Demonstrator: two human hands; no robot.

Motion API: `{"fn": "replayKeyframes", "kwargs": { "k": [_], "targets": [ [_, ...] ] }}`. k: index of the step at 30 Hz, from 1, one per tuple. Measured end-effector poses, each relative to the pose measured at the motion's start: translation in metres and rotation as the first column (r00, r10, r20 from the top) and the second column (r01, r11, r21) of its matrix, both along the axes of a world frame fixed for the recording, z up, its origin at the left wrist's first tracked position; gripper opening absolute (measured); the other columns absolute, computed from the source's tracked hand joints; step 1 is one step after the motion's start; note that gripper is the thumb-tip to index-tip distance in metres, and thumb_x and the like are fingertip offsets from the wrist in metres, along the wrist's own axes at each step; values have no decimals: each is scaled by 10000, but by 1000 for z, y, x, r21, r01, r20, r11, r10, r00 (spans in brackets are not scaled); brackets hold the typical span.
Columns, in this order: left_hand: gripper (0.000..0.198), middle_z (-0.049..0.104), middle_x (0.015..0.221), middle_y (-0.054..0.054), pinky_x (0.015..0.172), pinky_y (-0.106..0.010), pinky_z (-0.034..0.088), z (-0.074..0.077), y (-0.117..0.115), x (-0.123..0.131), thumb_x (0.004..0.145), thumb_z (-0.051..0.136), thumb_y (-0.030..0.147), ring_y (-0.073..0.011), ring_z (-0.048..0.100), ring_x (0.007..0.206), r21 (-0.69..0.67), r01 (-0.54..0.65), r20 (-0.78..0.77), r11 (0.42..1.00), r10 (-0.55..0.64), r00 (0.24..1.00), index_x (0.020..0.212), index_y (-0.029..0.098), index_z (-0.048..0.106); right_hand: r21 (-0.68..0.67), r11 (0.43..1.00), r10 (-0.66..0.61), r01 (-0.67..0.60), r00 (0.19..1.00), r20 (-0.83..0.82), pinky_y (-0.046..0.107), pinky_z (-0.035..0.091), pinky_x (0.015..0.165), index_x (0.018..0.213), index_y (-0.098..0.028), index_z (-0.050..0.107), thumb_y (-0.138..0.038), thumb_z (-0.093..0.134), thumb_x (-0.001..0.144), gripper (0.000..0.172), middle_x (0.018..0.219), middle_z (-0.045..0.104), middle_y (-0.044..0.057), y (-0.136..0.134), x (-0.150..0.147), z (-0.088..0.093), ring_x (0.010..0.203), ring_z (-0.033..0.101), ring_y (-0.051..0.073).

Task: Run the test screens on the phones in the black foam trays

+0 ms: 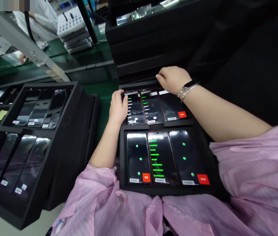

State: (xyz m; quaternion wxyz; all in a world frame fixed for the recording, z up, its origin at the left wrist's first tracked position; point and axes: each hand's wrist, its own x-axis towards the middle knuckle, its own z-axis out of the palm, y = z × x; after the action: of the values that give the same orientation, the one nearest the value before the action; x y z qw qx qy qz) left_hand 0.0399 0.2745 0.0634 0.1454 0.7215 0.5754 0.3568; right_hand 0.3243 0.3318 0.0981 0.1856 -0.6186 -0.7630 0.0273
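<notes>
A black foam tray (163, 190) lies close in front of me with two rows of smartphones, screens lit. My left hand (118, 107) is closed on its far left edge, thumb beside the far-left phone (137, 109). Curled over the far right rim is my right hand (174, 79); the undersides of its fingers are hidden. It partly covers the far-right phone (172, 106), which shows a red box. In the near row, the left phone (134, 157) and right phone (184, 167) show green arrows and red boxes. The middle phone (162, 157) lists green text lines.
A second black foam tray (34, 205) with several dark-screened phones stands at left on other trays. Behind are a large black box (148, 39), a slanted metal post (30, 49), stacked white trays (73, 29) and a green bench (87, 55). Another person's hand (22, 59) shows far left.
</notes>
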Motion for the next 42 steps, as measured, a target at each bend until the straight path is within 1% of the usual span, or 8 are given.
{"fn": "replayKeyframes", "kwargs": {
  "k": [7, 10, 13, 17, 23, 31, 40, 42],
  "targets": [
    [255, 608, 1536, -146, 1325, -457, 395, -1, -2, -2, 1025, 533, 245, -257, 528, 1519, -38, -10, 76, 999, 13, 997, 1263, 237, 624, 46, 998, 40, -40, 999, 3, 586, 483, 1059, 1110, -144, 702, -393, 461, 1068, 350, 1304, 686, 200, 28, 3, -39, 1287, 567, 406],
    [239, 586, 1600, -122, 1341, -482, 378, 0, -9, -5, 1024, 535, 228, -258, 511, 1551, -63, -14, 110, 998, 21, 994, 1234, 248, 647, -16, 1000, -7, 6, 996, -91, 530, 496, 1068, 1014, -189, 695, -380, 452, 1079, 315, 1219, 720, 166, 24, 9, -29, 1210, 617, 347],
    [252, 594, 1613, -115, 1336, -478, 392, 1, -19, -7, 1033, 510, 212, -249, 519, 1554, -55, -7, 127, 998, 14, 992, 1228, 242, 668, 79, 992, -74, 103, 950, -303, 451, 528, 1033, 1015, -195, 683, -311, 431, 1082, 285, 1151, 753, 161, 2, 10, -9, 1120, 684, 281],
    [284, 610, 1611, -98, 1307, -456, 438, 6, -32, -7, 976, 501, 131, -246, 530, 1553, -56, 8, 103, 998, -2, 995, 1117, 234, 725, 282, 959, 146, 24, 812, -566, 396, 590, 964, 1158, -225, 690, -277, 491, 1049, 233, 1069, 790, 75, -57, 3, 15, 1030, 757, 223],
    [348, 623, 1601, -48, 1217, -462, 532, 17, -38, -5, 963, 493, 149, -275, 602, 1477, -117, -4, -7, 993, 3, 1000, 1138, 261, 772, 174, 929, 368, -326, 860, -353, 566, 597, 1022, 1048, -340, 712, -239, 521, 953, 236, 1062, 805, 7, -97, -10, 12, 1083, 758, 302],
    [395, 569, 1644, -18, 1140, -451, 576, 19, -36, -5, 960, 510, 168, -312, 595, 1462, -151, 14, -69, 989, -24, 997, 1222, 286, 782, -23, 945, 309, -327, 911, -274, 571, 446, 1263, 908, -404, 720, -206, 540, 862, 272, 963, 780, -54, -85, -11, 4, 1090, 748, 272],
    [368, 556, 1654, -5, 1145, -489, 580, 18, -36, -5, 975, 520, 180, -334, 602, 1448, -167, 12, -73, 986, -24, 997, 1186, 296, 797, -84, 906, 370, -415, 873, -318, 601, 368, 1322, 887, -362, 739, -206, 539, 847, 257, 956, 803, -56, -86, -9, 5, 1155, 759, 261],
    [366, 556, 1654, -1, 1150, -490, 579, 17, -35, -6, 977, 519, 189, -332, 594, 1456, -166, 14, -70, 986, -26, 997, 1185, 298, 799, 1, 929, 344, -369, 864, -368, 610, 368, 1320, 913, -354, 744, -221, 527, 879, 257, 976, 810, -46, -95, -5, 13, 1175, 762, 264]
  ]
}}
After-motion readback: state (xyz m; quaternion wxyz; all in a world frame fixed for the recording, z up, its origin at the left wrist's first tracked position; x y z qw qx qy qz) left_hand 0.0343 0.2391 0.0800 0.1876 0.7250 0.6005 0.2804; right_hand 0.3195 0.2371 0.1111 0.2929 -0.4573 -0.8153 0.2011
